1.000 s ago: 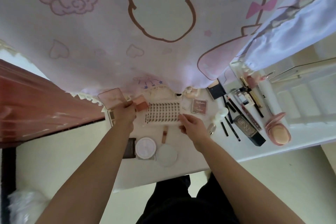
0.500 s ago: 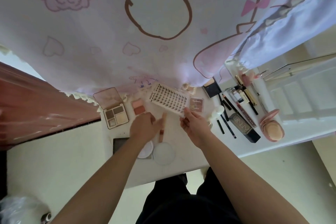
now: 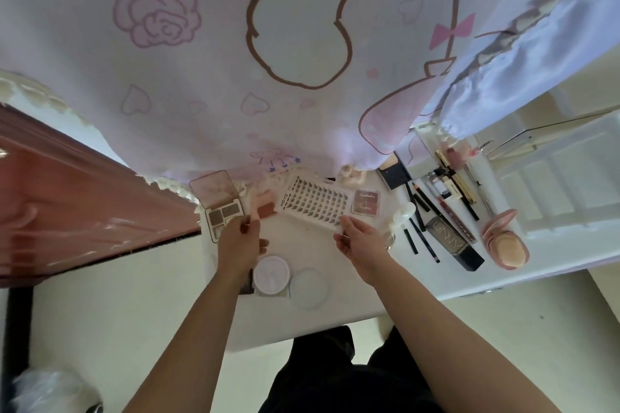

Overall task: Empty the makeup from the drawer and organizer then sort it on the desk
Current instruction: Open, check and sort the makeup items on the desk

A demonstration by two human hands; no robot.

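Note:
A white tray of false lashes (image 3: 313, 206) lies at the back of the white desk (image 3: 339, 307). My right hand (image 3: 360, 240) sits at its near right corner with relaxed fingers, touching the edge at most. My left hand (image 3: 240, 240) pinches a slim pinkish tube (image 3: 254, 208), blurred, raised beside a small blush pan (image 3: 266, 206) and the open eyeshadow palette (image 3: 218, 208). A small pink palette (image 3: 365, 203) lies right of the tray. A round white compact (image 3: 271, 273) and a round lid (image 3: 308, 288) sit near the front.
Black pencils (image 3: 419, 221), a black UNNY box (image 3: 456, 241), a pink cushion compact (image 3: 505, 243), a black compact (image 3: 394, 173) and lipsticks (image 3: 453, 183) lie at right. A white drawer organizer (image 3: 553, 184) stands far right. A printed pink curtain (image 3: 235, 77) overhangs the desk's back; a red-brown door (image 3: 67, 194) is left.
My left hand picked up the slim tube from mid-desk and carried it back toward the palette. The lash tray now lies flat at the back, and my right hand's grip has loosened.

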